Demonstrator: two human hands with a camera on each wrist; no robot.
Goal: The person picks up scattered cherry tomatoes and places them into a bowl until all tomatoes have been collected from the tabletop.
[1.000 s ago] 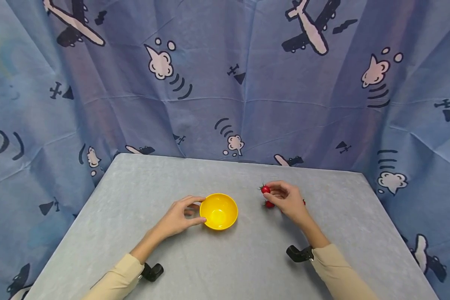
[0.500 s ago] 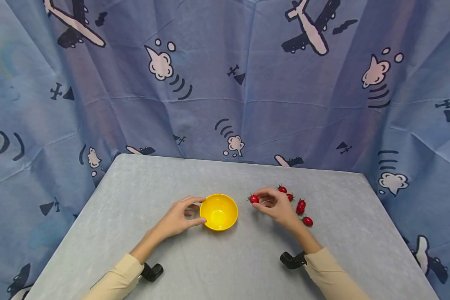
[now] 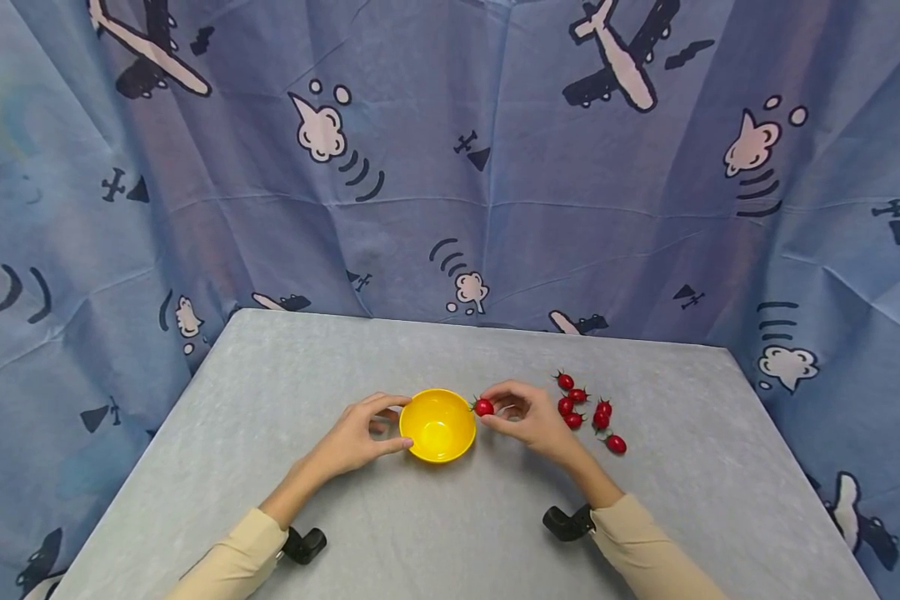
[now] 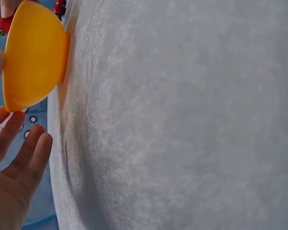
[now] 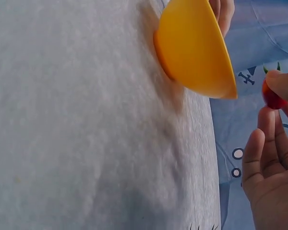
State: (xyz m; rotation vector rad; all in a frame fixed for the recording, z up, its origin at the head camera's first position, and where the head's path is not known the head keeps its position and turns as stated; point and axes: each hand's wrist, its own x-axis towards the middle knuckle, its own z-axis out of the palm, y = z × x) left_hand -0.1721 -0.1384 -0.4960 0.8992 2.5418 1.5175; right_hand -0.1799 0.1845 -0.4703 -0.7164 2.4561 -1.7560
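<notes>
A yellow bowl (image 3: 437, 425) stands empty in the middle of the grey table (image 3: 270, 375). My left hand (image 3: 381, 425) holds its left side between thumb and index finger; in the left wrist view the fingers (image 4: 19, 148) lie by the bowl (image 4: 33, 52). My right hand (image 3: 492, 410) pinches a red cherry tomato (image 3: 483, 407) just right of the rim, at about its height. The right wrist view shows this tomato (image 5: 272, 96) between fingertips beside the bowl (image 5: 194, 48). Several more tomatoes (image 3: 587, 410) lie loose on the table behind the right hand.
A blue curtain (image 3: 450, 167) printed with aeroplanes hangs close behind and around the table. Black wrist mounts (image 3: 566, 523) sit under both sleeves. Bare grey table surface stretches in front of the bowl and to its left.
My right hand has carried one tomato leftward from the loose pile to the bowl's right rim. The left hand and the bowl have stayed put.
</notes>
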